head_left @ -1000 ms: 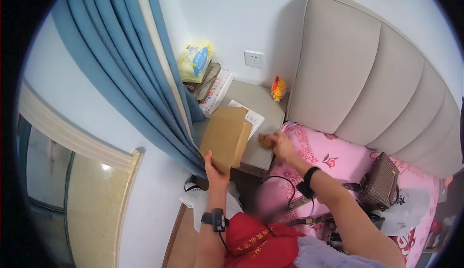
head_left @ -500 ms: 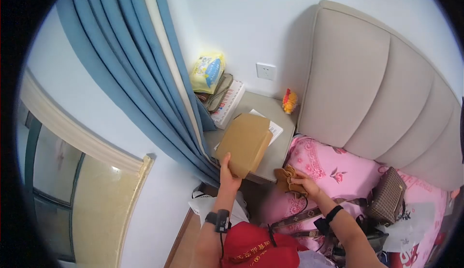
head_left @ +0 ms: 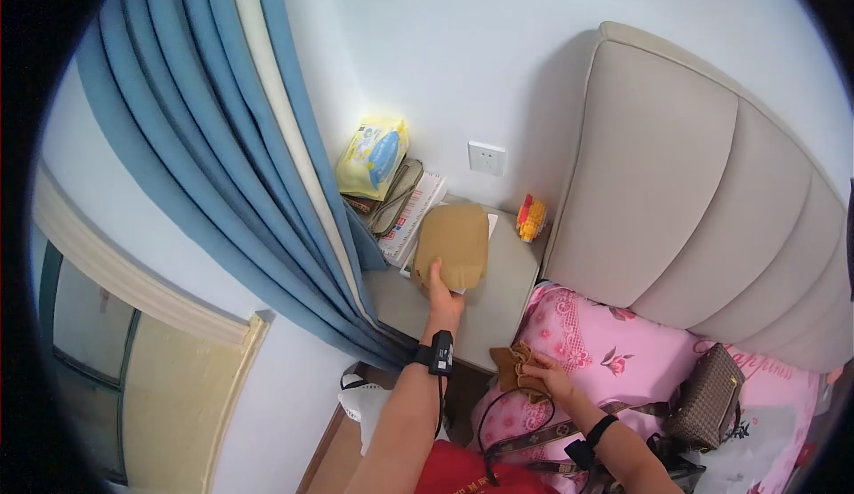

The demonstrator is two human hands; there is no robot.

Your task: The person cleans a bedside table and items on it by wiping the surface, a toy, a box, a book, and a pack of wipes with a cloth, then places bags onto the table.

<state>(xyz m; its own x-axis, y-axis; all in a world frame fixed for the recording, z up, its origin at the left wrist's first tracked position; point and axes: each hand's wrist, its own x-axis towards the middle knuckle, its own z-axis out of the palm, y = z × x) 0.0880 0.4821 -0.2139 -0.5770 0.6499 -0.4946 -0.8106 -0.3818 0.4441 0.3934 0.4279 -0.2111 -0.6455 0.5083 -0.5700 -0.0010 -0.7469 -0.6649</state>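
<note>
My left hand grips the near edge of a tan, rounded box-like case, thumb on top. The case is over the white booklet or paper on the bedside table; whether it touches the paper I cannot tell. My right hand is closed on a small brown drawstring pouch, held beside the pink pillow near the table's front corner. A dark cord loops below the pouch.
On the table's left side, a yellow packet and a grey-brown pouch sit on a white box. A yellow-and-red figure stands near the headboard. A patterned bag lies on the bed. Blue curtains hang left.
The case has turned and shifted farther in over the bedside table, with my left arm reaching out more. My right hand still holds the pouch, slightly lower and to the left in view.
</note>
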